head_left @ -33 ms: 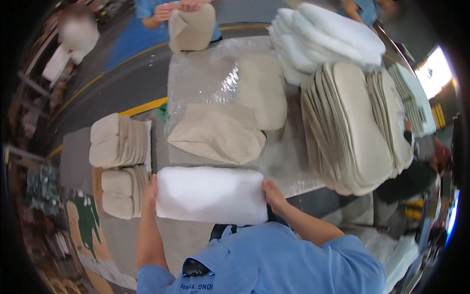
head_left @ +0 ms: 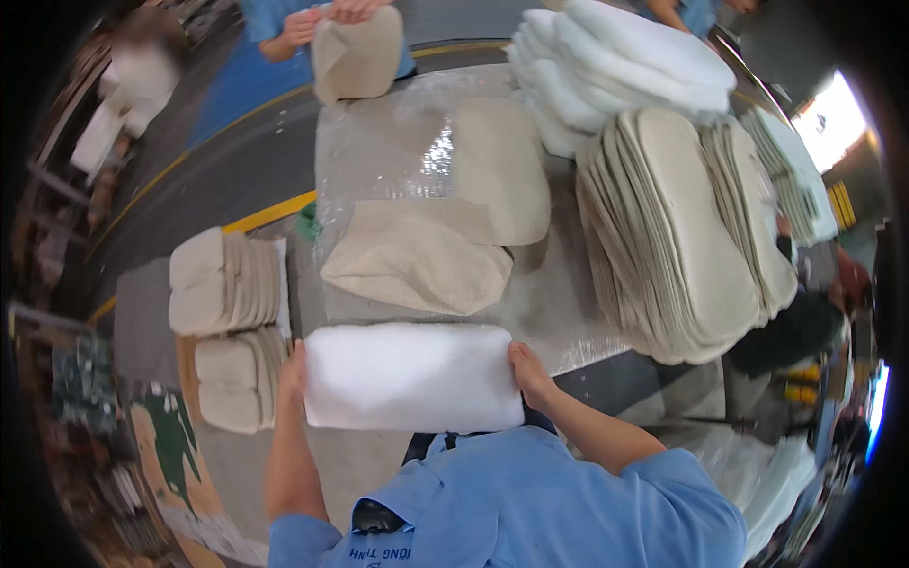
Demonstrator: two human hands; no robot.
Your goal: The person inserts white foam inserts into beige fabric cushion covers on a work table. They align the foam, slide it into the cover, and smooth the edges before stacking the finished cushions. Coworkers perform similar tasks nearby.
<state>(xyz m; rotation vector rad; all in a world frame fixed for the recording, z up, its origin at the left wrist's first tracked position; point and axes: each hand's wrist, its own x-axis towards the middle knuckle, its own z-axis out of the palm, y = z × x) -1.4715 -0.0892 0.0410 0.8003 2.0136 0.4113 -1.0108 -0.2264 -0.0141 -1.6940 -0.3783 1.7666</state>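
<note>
A thick white wadding pad (head_left: 409, 379) is stretched out in front of my body, held at its two short ends. My left hand (head_left: 296, 367) grips its left end, and my right hand (head_left: 530, 372) grips the right end; most fingers are hidden behind the pad. Just beyond it, a beige fabric cover (head_left: 421, 260) lies crumpled on the plastic-covered table (head_left: 379, 142). A flat beige cushion piece (head_left: 502, 170) lies partly beneath that cover.
Tall stacks of beige cushion pieces (head_left: 663, 237) stand on the right, with white wadding (head_left: 625, 71) piled behind. Smaller folded beige stacks (head_left: 227, 284) are at the left. Across the table, a co-worker's hands (head_left: 331, 19) hold a beige cover (head_left: 358, 57).
The view has shifted slightly, so the surroundings sit a little differently. Both hands keep their hold on the white pad, which stays nearly in place.
</note>
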